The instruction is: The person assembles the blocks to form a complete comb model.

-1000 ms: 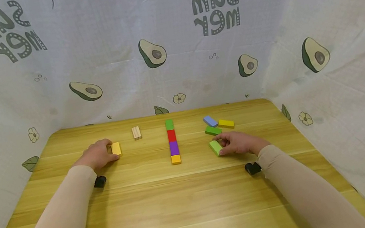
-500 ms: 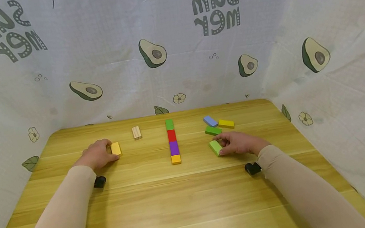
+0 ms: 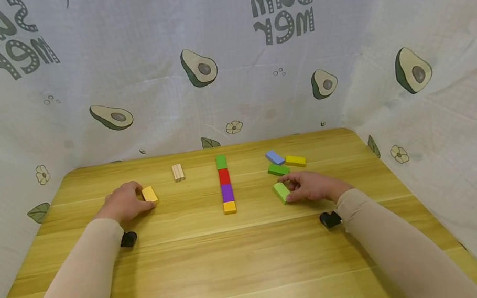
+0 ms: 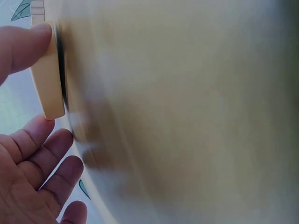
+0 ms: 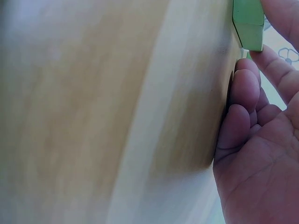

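Note:
In the head view my left hand [image 3: 124, 202] pinches a yellow-orange wooden block [image 3: 150, 195] at the left of the table. The left wrist view has the thumb on one side of that block [image 4: 48, 86] and the index fingertip at its end, the other fingers loosely bent. My right hand [image 3: 314, 186] pinches a light green block [image 3: 281, 192] between thumb and index finger, right of the middle. Only one end of the light green block [image 5: 248, 28] shows in the right wrist view. Between the hands runs a straight row of green [image 3: 221, 161], red [image 3: 224, 176], purple [image 3: 227, 192] and orange [image 3: 229, 207] blocks.
Beyond the left hand lies a plain wood block [image 3: 178, 172]. Behind the right hand are a blue block [image 3: 274, 157], a yellow block [image 3: 295, 161] and a darker green block [image 3: 278, 169]. A patterned white cloth [image 3: 155, 110] hangs around the wooden table [image 3: 223, 279].
The yellow-orange block has turned slightly in my left hand, its far end swinging left. My right hand and the light green block stay put. The head view has shifted very slightly.

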Action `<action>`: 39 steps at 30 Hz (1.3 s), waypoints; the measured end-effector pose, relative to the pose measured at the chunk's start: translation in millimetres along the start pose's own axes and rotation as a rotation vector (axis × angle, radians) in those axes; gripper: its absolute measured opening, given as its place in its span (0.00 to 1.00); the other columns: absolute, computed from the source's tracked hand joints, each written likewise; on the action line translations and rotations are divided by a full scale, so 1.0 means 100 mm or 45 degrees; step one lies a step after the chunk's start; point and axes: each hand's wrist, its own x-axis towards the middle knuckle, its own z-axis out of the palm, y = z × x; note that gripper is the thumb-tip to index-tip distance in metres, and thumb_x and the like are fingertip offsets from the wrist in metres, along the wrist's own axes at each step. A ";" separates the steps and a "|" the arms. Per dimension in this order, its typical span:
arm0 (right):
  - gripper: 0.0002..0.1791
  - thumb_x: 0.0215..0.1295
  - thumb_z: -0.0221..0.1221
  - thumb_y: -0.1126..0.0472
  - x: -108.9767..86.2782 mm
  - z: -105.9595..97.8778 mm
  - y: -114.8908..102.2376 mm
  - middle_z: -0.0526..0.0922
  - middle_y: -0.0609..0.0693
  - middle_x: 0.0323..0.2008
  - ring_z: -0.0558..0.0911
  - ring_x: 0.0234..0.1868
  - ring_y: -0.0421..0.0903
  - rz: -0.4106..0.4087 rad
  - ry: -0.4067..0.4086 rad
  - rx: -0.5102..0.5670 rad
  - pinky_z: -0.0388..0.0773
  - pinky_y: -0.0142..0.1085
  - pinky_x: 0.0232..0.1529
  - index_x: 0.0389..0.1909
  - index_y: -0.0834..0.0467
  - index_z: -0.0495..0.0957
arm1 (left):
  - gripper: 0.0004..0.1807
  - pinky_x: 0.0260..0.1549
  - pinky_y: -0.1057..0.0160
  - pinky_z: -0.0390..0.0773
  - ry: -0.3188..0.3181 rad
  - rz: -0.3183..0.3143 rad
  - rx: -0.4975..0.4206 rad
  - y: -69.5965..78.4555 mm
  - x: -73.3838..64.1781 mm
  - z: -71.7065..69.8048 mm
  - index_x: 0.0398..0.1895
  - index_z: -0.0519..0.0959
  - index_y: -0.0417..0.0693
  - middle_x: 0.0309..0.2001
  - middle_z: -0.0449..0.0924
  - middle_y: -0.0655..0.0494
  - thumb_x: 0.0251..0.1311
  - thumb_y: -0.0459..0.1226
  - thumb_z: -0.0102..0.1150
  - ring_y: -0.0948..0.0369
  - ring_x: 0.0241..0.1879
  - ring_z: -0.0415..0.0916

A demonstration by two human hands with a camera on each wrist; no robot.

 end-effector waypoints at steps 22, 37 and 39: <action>0.36 0.71 0.68 0.55 0.00 -0.01 0.01 0.73 0.53 0.43 0.71 0.42 0.48 -0.008 0.010 -0.018 0.69 0.40 0.46 0.75 0.63 0.68 | 0.42 0.61 0.30 0.63 0.038 0.048 -0.036 0.05 -0.07 0.04 0.65 0.73 0.31 0.62 0.78 0.33 0.62 0.55 0.71 0.40 0.55 0.76; 0.36 0.72 0.67 0.57 0.01 0.02 0.04 0.72 0.53 0.42 0.70 0.42 0.48 -0.010 0.008 0.021 0.69 0.41 0.46 0.75 0.65 0.67 | 0.40 0.62 0.32 0.63 0.037 0.080 -0.016 0.13 -0.16 0.03 0.63 0.74 0.33 0.62 0.80 0.33 0.60 0.54 0.73 0.40 0.55 0.77; 0.36 0.72 0.67 0.57 0.01 0.03 0.04 0.72 0.53 0.42 0.70 0.41 0.48 -0.009 0.013 0.020 0.69 0.41 0.45 0.75 0.65 0.67 | 0.39 0.62 0.32 0.63 0.037 0.093 -0.006 0.14 -0.16 0.04 0.62 0.74 0.33 0.61 0.80 0.34 0.60 0.54 0.73 0.41 0.56 0.77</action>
